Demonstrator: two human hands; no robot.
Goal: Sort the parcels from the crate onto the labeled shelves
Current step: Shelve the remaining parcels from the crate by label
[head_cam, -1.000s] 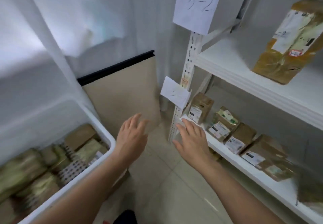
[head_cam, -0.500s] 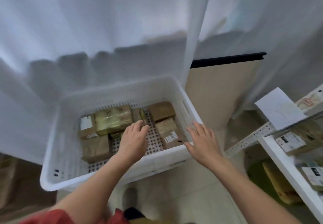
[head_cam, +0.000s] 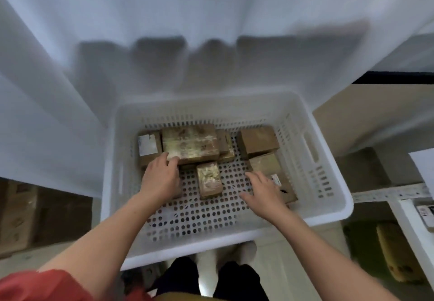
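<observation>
1. A white perforated crate (head_cam: 328, 167) sits low in front of the person, just before a hanging white sheet (head_cam: 211, 19); the parcels lie in its far half, on the holed floor.
2. A large taped parcel (head_cam: 190, 144) rests on top of others at the back left; a box with a white label (head_cam: 149, 148) sits just beside it on the left; a small taped parcel (head_cam: 209, 180) lies in front of it near the middle, apart from the right-hand group.
3. At the back right is a plain brown box (head_cam: 258, 140); just in front of it lies a pale taped parcel (head_cam: 265, 163); nearer still is a flat parcel with a printed label (head_cam: 285, 190).
4. The left hand (head_cam: 160, 178) reaches into the crate; its fingers (head_cam: 170, 161) lie close together, lightly bent, tips touching the near left corner of the large taped parcel; they clasp nothing.
5. The right hand (head_cam: 263, 188) is over the flat parcel with a printed label; its fingers (head_cam: 252, 176) are straight and spread wide, holding nothing; whether the palm touches the parcel cannot be told.
6. At the right edge is part of a white shelf (head_cam: 408, 221); a yellowish parcel (head_cam: 394, 253) lies lower down beside it; a beige board with a black top edge (head_cam: 375, 117) stands behind the crate's right corner.
7. Blurred cardboard boxes (head_cam: 18, 218) stand at the left; a red sleeve (head_cam: 35, 284) shows at the lower left.
</observation>
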